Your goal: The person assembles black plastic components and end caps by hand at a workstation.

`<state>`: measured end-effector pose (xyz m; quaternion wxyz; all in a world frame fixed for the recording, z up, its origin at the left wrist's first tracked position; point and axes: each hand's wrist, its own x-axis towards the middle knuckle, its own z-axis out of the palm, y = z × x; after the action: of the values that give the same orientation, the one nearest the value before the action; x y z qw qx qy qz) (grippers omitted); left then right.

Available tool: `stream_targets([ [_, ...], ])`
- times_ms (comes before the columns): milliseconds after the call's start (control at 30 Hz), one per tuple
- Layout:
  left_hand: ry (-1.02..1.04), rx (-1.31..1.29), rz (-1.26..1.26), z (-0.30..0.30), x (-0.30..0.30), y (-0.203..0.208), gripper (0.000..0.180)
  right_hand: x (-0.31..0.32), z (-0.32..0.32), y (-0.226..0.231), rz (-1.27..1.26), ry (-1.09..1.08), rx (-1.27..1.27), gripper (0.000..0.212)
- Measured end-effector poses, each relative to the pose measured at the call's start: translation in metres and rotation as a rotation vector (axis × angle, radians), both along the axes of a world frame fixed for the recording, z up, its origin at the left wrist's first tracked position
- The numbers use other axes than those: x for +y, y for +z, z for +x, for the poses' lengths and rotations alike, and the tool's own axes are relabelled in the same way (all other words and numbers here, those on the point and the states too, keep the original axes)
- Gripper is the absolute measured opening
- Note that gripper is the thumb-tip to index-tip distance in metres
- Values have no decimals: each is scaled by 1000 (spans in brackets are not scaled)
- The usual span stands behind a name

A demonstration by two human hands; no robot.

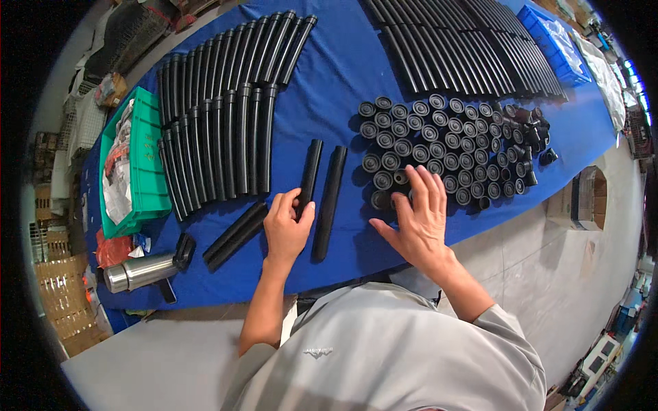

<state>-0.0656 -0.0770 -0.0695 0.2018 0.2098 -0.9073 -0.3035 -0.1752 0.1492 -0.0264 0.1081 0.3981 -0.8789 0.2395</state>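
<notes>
Holds a black tube [312, 168] in left grip [288, 222], maybe to steady it, and spreads right grip [423, 218] over close-packed caps [452, 140].

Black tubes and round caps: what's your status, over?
Left hand: holding a black tube. Right hand: spread open over the round caps. Between them: a second tube, lying loose.

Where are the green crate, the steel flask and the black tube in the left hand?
Green crate [149, 172]: head view, on its side wall.
Steel flask [148, 272]: head view, mid-body.
Black tube [311, 170] in the left hand [288, 226]: head view, on its exposed upper length.
</notes>
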Motion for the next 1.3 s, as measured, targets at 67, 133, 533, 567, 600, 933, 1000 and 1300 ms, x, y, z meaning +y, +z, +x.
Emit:
stream_targets([
  [67, 17, 30, 81, -1, -3, -6, 28, -2, -3, -8, 108, 0, -32, 47],
  [133, 33, 41, 75, 2, -3, -7, 29, -4, -3, -14, 92, 14, -13, 47],
  [533, 4, 60, 30, 1, -2, -6, 29, -13, -2, -21, 39, -4, 0, 43],
  [567, 0, 61, 32, 0, -1, -7, 29, -12, -2, -18, 41, -8, 0, 43],
  [600, 1, 55, 27, 1, -2, -7, 29, -11, 0, -15, -3, 17, 10, 43],
  [933, -2, 74, 46, -1, 0, -3, 27, 84, 17, 4, -164, -185, -339, 42],
  [1000, -11, 48, 53, -1, 1, -1, 28, 92, 19, -5, -111, -219, -339, 41],
  [1300, -42, 9, -13, -1, -1, -2, 30, 99, 11, -38, -55, -260, -228, 55],
])
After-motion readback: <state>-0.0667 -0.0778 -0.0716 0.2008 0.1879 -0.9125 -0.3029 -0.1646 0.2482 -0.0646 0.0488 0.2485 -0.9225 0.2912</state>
